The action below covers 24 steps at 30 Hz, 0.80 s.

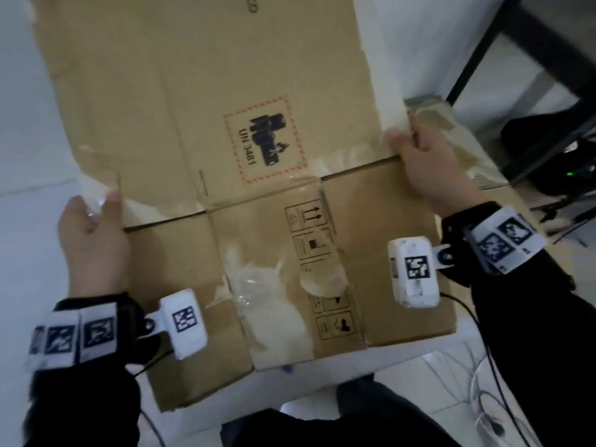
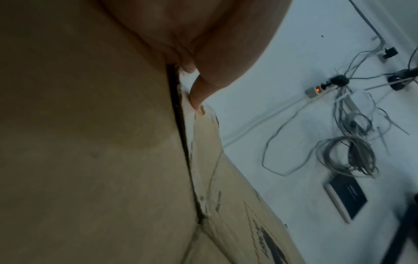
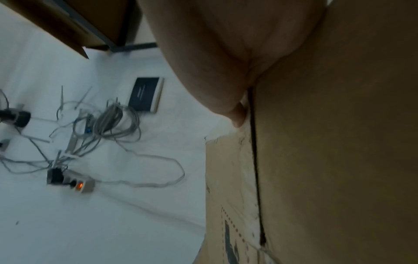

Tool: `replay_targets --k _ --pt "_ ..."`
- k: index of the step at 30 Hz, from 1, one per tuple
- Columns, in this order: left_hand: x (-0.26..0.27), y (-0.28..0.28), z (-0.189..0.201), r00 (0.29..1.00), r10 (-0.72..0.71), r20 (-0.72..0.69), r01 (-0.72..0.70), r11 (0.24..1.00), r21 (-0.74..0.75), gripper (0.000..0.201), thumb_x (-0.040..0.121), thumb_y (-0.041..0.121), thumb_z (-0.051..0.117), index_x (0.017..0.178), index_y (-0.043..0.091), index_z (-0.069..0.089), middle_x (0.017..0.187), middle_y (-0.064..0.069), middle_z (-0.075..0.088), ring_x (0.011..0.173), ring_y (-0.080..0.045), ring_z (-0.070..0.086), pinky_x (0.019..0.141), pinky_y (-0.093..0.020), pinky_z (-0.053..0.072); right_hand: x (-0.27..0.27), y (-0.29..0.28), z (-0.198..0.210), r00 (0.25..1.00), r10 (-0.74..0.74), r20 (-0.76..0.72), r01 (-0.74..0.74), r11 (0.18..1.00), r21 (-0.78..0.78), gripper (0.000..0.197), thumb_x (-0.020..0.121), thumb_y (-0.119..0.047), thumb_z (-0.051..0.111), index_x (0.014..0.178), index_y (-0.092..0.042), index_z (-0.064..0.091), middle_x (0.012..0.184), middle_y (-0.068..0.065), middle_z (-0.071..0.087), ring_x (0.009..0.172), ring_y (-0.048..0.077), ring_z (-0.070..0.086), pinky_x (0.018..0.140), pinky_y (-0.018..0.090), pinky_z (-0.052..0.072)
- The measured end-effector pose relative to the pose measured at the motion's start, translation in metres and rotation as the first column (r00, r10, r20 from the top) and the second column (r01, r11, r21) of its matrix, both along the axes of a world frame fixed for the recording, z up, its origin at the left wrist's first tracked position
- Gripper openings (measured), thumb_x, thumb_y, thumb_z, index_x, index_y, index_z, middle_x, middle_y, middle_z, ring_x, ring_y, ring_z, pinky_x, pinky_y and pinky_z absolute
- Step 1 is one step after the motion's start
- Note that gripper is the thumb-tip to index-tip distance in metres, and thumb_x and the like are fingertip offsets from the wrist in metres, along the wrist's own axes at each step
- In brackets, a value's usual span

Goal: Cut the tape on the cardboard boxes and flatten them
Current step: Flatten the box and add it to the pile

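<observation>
The flattened cardboard box is held up above the white floor, the left hand gripping its left edge and the right hand its right edge at the fold line, with torn tape clinging just below that crease.

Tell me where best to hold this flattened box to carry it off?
Probably at its two side edges, near the fold line, as now: the left hand and right hand grip opposite edges of the box, thumbs on top, fingers underneath. The sheet is wide and floppy at that crease, so coming in from both sides there should stop the flaps swinging.
</observation>
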<state>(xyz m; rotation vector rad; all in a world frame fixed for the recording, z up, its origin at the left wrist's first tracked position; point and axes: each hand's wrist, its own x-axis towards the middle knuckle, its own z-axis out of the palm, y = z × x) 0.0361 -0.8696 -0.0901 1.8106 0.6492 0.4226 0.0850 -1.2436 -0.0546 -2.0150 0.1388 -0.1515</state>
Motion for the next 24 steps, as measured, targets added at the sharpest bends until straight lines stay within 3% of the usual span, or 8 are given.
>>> replay_targets --k 4,8,11,14,16,20,22,24 --pt "0.028 -0.112 0.010 0.985 -0.154 0.074 0.154 0.988 -0.004 0.024 0.098 0.026 0.050 0.075 0.022 0.046 0.083 0.001 0.055 0.080 -0.012 0.050 0.067 -0.024 0.038 0.015 -0.116 0.013 0.996 -0.088 -0.006 0.087 0.993 -0.084 0.019 0.097 -0.029 0.048 0.106 -0.014 0.055 0.092 0.005 0.060 0.083 0.018 0.055 0.074 0.032 0.044" --pt "0.068 -0.210 -0.008 0.969 -0.245 0.025 0.244 0.970 0.014 0.012 0.098 0.024 0.048 0.097 0.013 0.052 0.101 -0.007 0.059 0.095 -0.016 0.055 0.074 -0.024 0.039 0.030 -0.217 0.001 0.976 -0.209 -0.066 0.197 0.969 -0.150 0.031 0.092 -0.034 0.050 0.105 -0.006 0.060 0.093 0.012 0.059 0.072 0.021 0.055 0.067 0.033 0.044" --pt "0.090 -0.269 -0.030 0.952 -0.297 -0.072 0.296 0.955 -0.028 0.018 0.100 0.025 0.045 0.104 0.009 0.053 0.105 -0.008 0.056 0.099 -0.019 0.054 0.079 -0.029 0.039 0.040 -0.270 -0.020 0.955 -0.278 -0.101 0.246 0.936 -0.251 0.033 0.094 -0.030 0.051 0.107 -0.001 0.061 0.093 0.010 0.058 0.083 0.022 0.054 0.071 0.031 0.039" --pt "0.099 -0.306 -0.054 0.944 -0.279 -0.175 0.283 0.959 0.002 0.028 0.100 0.025 0.044 0.107 -0.001 0.053 0.101 -0.012 0.053 0.101 -0.025 0.054 0.069 -0.024 0.029 0.047 -0.289 -0.047 0.926 -0.355 -0.129 0.282 0.876 -0.391 0.039 0.090 -0.033 0.055 0.108 0.001 0.061 0.101 0.020 0.063 0.094 0.030 0.058 0.073 0.032 0.037" --pt "0.100 -0.321 -0.066 0.945 -0.236 -0.226 0.243 0.970 0.000 0.032 0.100 0.021 0.044 0.115 -0.005 0.052 0.109 -0.019 0.056 0.106 -0.028 0.054 0.064 -0.023 0.027 0.049 -0.289 -0.068 0.917 -0.380 -0.119 0.296 0.851 -0.433 0.039 0.088 -0.027 0.059 0.117 -0.001 0.058 0.111 0.022 0.064 0.105 0.033 0.059 0.082 0.033 0.041" --pt "0.098 -0.332 -0.089 0.946 -0.193 -0.261 0.199 0.980 -0.002 0.038 0.096 0.008 0.046 0.132 -0.001 0.036 0.119 -0.026 0.055 0.107 -0.036 0.056 0.073 -0.022 0.034 0.051 -0.272 -0.108 0.930 -0.345 -0.128 0.247 0.842 -0.479 0.043 0.089 -0.013 0.056 0.131 -0.006 0.048 0.121 0.021 0.059 0.113 0.035 0.055 0.090 0.036 0.042" --pt "0.094 -0.333 -0.098 0.903 -0.252 -0.348 0.291 0.955 0.064 0.057 0.089 0.012 0.058 0.138 0.007 0.030 0.126 -0.023 0.051 0.113 -0.035 0.052 0.080 -0.023 0.037 0.049 -0.261 -0.121 0.907 -0.349 -0.234 0.175 0.820 -0.545 0.054 0.089 -0.019 0.055 0.140 -0.011 0.039 0.140 0.019 0.043 0.129 0.036 0.041 0.103 0.045 0.035" --pt "0.091 -0.336 -0.104 0.786 -0.329 -0.523 0.472 0.866 0.165 0.076 0.079 0.031 0.072 0.142 0.018 0.031 0.144 -0.019 0.032 0.132 -0.034 0.034 0.102 -0.037 0.036 0.041 -0.244 -0.129 0.853 -0.376 -0.363 0.106 0.805 -0.584 0.064 0.088 -0.028 0.056 0.145 -0.018 0.029 0.156 0.016 0.013 0.143 0.034 0.014 0.113 0.055 0.018"
